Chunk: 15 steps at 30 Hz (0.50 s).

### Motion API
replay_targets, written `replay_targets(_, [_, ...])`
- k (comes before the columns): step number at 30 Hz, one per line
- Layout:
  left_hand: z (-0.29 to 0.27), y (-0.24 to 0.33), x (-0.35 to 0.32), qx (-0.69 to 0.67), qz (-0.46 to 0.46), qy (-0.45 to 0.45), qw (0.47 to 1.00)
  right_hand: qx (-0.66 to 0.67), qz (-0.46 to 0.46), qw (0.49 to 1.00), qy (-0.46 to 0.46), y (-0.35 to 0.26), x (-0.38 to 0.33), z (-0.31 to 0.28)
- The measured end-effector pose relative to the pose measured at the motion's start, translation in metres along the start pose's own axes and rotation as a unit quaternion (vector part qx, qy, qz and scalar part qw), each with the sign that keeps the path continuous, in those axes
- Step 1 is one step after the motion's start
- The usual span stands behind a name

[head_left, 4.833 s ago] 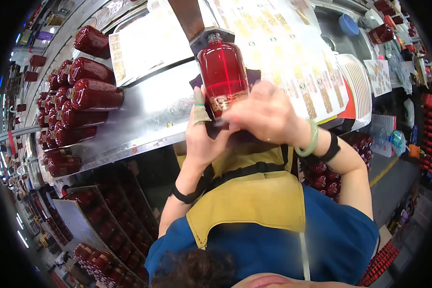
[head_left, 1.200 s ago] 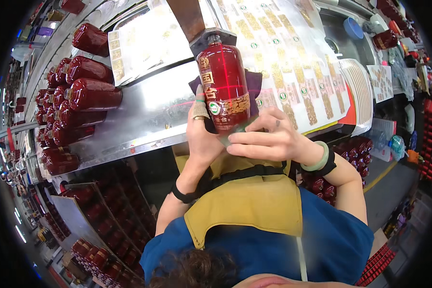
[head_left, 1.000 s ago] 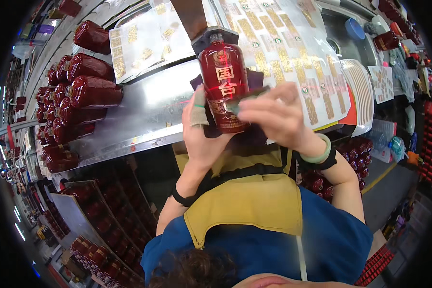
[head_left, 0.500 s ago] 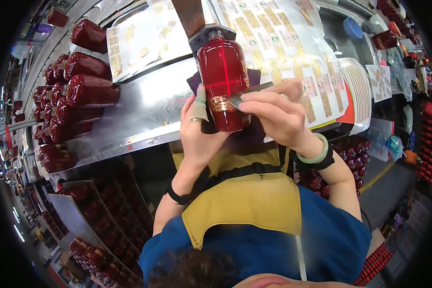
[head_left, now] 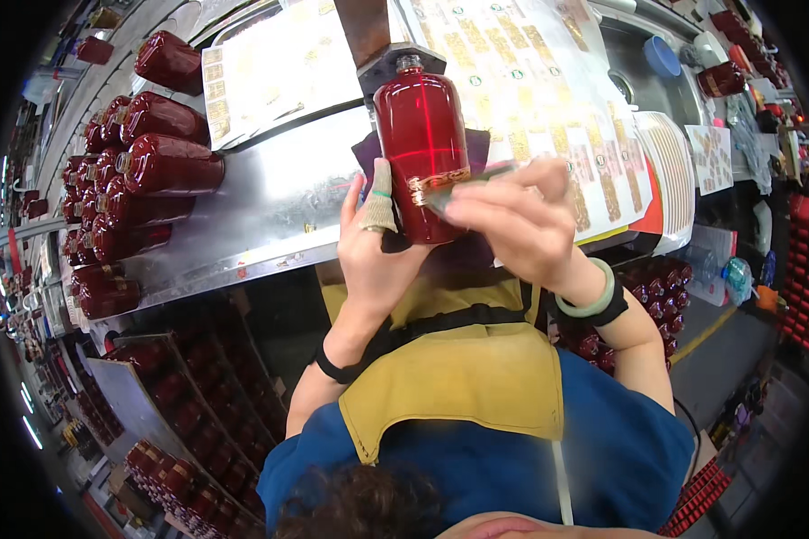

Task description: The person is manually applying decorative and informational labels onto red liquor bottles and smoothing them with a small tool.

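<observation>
A glossy dark red bottle [head_left: 421, 126] lies in front of me with its neck pointing away, a red laser cross shining on it. My left hand [head_left: 368, 256] is closed round its lower left side; a pale finger cot covers one raised finger. A gold decal [head_left: 417, 190] lies across the bottle's lower part. My right hand [head_left: 526, 220], partly smeared by motion, pinches a thin, flat, dark scraper [head_left: 499, 170] against the decal. The scraper's far side is partly hidden by my fingers. Dark purple cloth [head_left: 478, 153] shows beneath the bottle.
A metal bracket [head_left: 403, 59] stands at the bottle's neck. Sheets of gold decals [head_left: 521, 99] cover the bench to the right, with another sheet [head_left: 270, 76] at left. Several red bottles [head_left: 171, 166] crowd the bench's left end. A blue bowl [head_left: 662, 56] sits far right.
My right hand and the scraper have shifted slightly along the decal, and the hand is now blurred. My left hand keeps its hold; the bottle has hardly moved.
</observation>
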State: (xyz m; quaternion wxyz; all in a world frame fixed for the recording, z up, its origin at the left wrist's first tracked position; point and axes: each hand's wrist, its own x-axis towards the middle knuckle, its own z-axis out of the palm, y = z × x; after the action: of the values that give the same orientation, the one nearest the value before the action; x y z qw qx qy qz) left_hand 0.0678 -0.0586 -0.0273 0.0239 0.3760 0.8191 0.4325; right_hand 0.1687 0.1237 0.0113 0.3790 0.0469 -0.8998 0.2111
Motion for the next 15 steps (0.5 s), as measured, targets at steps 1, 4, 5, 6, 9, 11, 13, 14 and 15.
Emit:
replay_targets(1, [-0.002,-0.001,-0.003,0.017,-0.005,-0.014,1.0,-0.036,-0.002,0.999,-0.011,0.005,-0.002,0.0])
replay_targets(4, [0.001,-0.004,0.001,0.024,0.044,0.032,0.998,0.02,-0.098,0.991,-0.085,-0.013,-0.011,0.0])
replay_targets(5, [0.0,-0.003,0.002,0.036,0.072,0.033,0.996,0.033,-0.094,0.992,-0.079,-0.021,-0.006,-0.001])
replay_targets(6, [0.0,-0.003,0.003,0.047,0.1,0.034,0.993,0.033,-0.039,0.994,-0.092,-0.02,0.006,-0.002])
replay_targets(9, [0.002,-0.002,-0.004,0.028,0.056,0.045,0.997,-0.013,0.059,0.996,-0.071,0.005,0.026,0.009])
replay_targets(11, [0.004,0.0,-0.003,-0.001,0.019,0.041,0.999,-0.106,0.013,0.994,-0.002,0.01,0.037,0.009])
replay_targets(13, [0.007,0.0,-0.001,-0.065,-0.004,0.066,0.996,-0.123,-0.035,0.992,0.001,0.009,0.038,0.01])
replay_targets(14, [0.009,0.0,0.001,-0.068,0.02,0.065,0.995,-0.141,-0.081,0.987,0.004,0.008,0.038,0.009])
replay_targets(15, [0.012,-0.001,0.0,-0.095,0.014,0.081,0.992,-0.108,-0.09,0.99,-0.022,-0.001,0.028,0.014])
